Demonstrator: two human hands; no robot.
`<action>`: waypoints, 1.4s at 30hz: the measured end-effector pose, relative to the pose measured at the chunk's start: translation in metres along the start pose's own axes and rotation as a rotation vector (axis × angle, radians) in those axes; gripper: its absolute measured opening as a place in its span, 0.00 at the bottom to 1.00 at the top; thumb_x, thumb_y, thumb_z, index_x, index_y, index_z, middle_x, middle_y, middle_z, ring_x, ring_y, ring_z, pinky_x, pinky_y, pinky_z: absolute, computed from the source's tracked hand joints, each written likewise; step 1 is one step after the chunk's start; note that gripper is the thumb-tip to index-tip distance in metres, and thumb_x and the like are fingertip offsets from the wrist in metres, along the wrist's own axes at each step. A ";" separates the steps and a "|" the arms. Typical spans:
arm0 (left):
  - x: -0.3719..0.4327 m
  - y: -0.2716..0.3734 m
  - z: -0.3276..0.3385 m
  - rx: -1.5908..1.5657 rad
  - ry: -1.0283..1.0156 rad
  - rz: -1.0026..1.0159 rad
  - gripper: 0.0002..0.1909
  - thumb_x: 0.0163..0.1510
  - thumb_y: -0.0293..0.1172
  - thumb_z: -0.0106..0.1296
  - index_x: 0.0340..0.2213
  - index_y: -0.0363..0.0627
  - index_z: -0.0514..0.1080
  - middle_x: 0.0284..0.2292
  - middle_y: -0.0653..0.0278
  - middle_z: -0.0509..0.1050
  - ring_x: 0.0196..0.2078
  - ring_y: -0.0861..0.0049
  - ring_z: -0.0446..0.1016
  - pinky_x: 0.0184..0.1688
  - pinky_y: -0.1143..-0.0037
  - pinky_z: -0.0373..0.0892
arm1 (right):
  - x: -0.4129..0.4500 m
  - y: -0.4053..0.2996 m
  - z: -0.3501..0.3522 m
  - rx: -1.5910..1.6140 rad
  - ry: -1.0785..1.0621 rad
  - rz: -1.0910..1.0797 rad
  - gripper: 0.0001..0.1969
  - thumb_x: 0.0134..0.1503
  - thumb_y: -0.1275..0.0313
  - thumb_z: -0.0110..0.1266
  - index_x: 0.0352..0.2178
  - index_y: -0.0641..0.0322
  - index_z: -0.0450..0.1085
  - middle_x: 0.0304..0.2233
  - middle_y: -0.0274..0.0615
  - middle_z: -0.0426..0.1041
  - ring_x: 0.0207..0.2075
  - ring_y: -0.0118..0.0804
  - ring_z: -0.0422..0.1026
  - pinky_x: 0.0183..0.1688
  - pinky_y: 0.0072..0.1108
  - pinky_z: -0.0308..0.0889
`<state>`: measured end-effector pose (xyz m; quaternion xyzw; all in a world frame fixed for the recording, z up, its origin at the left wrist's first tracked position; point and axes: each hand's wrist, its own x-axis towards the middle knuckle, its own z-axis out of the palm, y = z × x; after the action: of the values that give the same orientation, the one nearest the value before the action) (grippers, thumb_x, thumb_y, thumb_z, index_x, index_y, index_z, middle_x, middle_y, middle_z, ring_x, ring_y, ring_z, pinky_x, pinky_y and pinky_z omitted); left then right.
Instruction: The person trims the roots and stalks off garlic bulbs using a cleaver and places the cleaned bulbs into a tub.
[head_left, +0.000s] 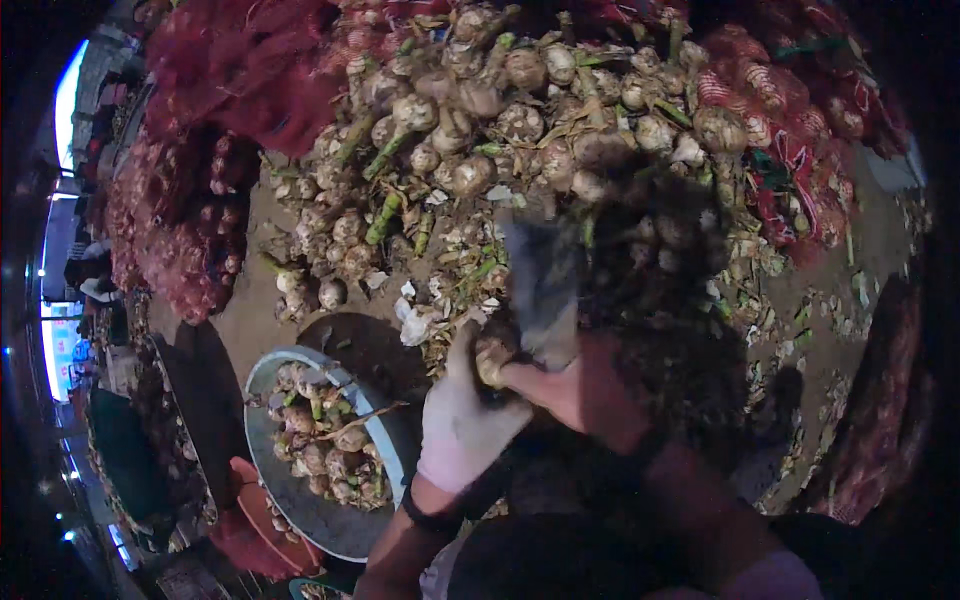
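Note:
My left hand (469, 412), in a whitish glove, is closed around a garlic bulb (495, 360) low in the middle of the view. Bare-fingered, my right hand (577, 386) meets it from the right, its thumb against the bulb. A broad, flat blade (547, 285), blurred, rises from the right hand; its handle is hidden. Beyond the hands spreads a large heap of garlic bulbs (472, 176) with cut green stems and papery skins. To the left of my left hand stands a round light-blue basin (262, 375) that holds several trimmed bulbs.
Red mesh sacks (172, 217) of garlic lie at the left, with more mesh sacks (795, 150) at the upper right. Below the blue basin is an orange-red tub (274, 525). Skins and stem scraps (795, 330) litter the floor at the right. A person (97, 274) is at the far left.

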<state>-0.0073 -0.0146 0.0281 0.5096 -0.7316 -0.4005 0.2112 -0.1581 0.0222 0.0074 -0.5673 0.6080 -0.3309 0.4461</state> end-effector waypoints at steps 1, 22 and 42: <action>0.003 -0.005 0.001 -0.072 0.061 0.022 0.35 0.35 0.27 0.60 0.46 0.34 0.59 0.31 0.53 0.72 0.32 0.64 0.74 0.35 0.73 0.69 | -0.003 -0.011 0.009 0.217 0.122 0.189 0.18 0.44 0.66 0.58 0.38 0.61 0.68 0.32 0.45 0.72 0.35 0.38 0.72 0.38 0.25 0.65; -0.052 -0.005 -0.054 0.259 0.705 -0.277 0.40 0.29 0.29 0.63 0.46 0.36 0.57 0.44 0.47 0.63 0.43 0.65 0.65 0.43 0.70 0.64 | -0.028 0.072 -0.009 -0.133 0.305 0.374 0.10 0.40 0.68 0.55 0.25 0.61 0.67 0.27 0.46 0.71 0.32 0.50 0.69 0.35 0.35 0.64; 0.056 -0.002 0.050 0.326 -0.008 0.156 0.11 0.40 0.35 0.51 0.26 0.41 0.71 0.23 0.48 0.72 0.29 0.58 0.71 0.31 0.65 0.66 | -0.027 0.050 -0.020 -0.404 0.334 0.249 0.10 0.43 0.68 0.54 0.29 0.61 0.70 0.25 0.48 0.72 0.26 0.48 0.71 0.30 0.34 0.66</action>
<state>-0.0633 -0.0475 -0.0085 0.4770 -0.8251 -0.2611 0.1533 -0.1973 0.0532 -0.0257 -0.5032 0.7916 -0.2348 0.2549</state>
